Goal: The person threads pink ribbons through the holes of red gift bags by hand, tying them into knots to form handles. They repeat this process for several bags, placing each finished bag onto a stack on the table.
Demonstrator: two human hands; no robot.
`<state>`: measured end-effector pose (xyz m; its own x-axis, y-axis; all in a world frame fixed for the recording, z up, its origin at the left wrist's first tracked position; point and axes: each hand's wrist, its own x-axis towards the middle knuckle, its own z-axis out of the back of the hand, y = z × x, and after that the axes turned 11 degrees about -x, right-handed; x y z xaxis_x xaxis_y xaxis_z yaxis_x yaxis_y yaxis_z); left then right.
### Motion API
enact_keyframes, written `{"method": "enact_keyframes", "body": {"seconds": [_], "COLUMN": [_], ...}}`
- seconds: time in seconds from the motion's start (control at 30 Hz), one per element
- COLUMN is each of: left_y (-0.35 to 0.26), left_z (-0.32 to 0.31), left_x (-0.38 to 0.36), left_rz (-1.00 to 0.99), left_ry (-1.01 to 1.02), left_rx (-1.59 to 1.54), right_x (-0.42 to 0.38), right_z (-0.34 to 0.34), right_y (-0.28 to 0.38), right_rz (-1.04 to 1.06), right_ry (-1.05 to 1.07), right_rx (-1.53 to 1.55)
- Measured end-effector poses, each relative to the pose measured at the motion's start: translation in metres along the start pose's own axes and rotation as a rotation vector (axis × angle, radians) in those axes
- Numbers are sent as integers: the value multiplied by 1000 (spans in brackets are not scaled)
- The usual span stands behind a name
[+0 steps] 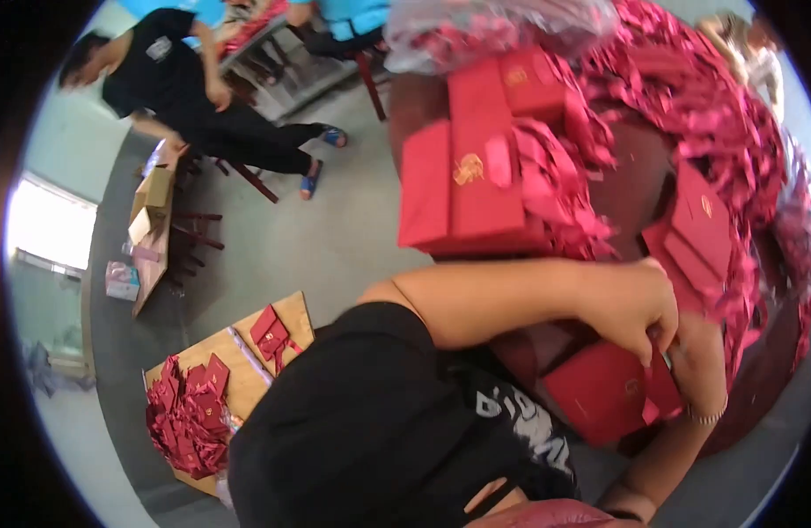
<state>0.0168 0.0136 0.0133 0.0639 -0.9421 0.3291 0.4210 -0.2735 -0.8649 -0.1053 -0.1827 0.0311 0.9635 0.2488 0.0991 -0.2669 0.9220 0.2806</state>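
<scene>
My left hand (638,308) reaches across from the left, its fingers curled and pinched at the upper edge of a red box (599,392) with a gold emblem. What lies between the fingertips is too small to tell. My right hand (697,352), above a beaded bracelet, is against the right side of the same box, close beside my left hand; its fingers are mostly hidden. A pink ribbon piece (652,410) shows on the box near the right wrist.
Stacked red boxes (484,194) with ribbons stand beyond my left forearm. Another red box (696,233) and a ribbon heap (687,97) lie on the dark round table (634,189). A wooden table (293,315) holds red pouches (190,414). A person (172,88) stands at upper left.
</scene>
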Motion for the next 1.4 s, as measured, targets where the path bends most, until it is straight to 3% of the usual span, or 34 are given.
{"method": "enact_keyframes", "body": {"seconds": [0.07, 0.1, 0.13, 0.17, 0.2, 0.27, 0.43, 0.53, 0.63, 0.87, 0.97, 1.07, 1.27, 1.4], "left_y": [3, 0, -4, -2, -1, -8, -25, -26, -25, -19, -19, -17, -13, -9], "left_z": [-8, -8, -6, -3, -1, 2, 4, 5, 2, 3, -7, -7, -8, -9], "left_x": [-1, -1, -1, -1, 0, 2, 11, 8, 9, 10, 10, 11, 11, 12], "left_rz": [-92, -44, -3, -108, -212, -289, -296, -310, -302, -104, -78, -57, -30, -19], "left_ry": [20, 20, 35, -21, -87, -116, -87, -108, -124, -78, -82, -52, -54, -48], "left_rx": [-28, 49, 120, 172, 227, 280, 323, 334, 333, 279, 210, 234, 244, 208], "right_x": [2, 4, 2, 4, 3, 5, -3, -3, -5, -1, -3, 0, 1, 3], "right_z": [2, 9, 15, 21, 20, 17, 12, 14, 18, -2, 10, 0, -8, -11], "right_y": [-2, 6, 1, -1, -6, -11, -15, -6, -1, -10, -19, -28, -25, -30], "right_rz": [16, 61, 69, 20, 97, 145, 131, 216, 168, 279, 145, 143, -128, -186], "right_ry": [-76, -133, -36, 85, 58, -50, -70, -137, -98, -322, -118, -240, -262, -307], "right_rx": [-21, 38, 108, 238, 181, 380, 712, 604, 472, 87, 98, -65, -60, -98]}}
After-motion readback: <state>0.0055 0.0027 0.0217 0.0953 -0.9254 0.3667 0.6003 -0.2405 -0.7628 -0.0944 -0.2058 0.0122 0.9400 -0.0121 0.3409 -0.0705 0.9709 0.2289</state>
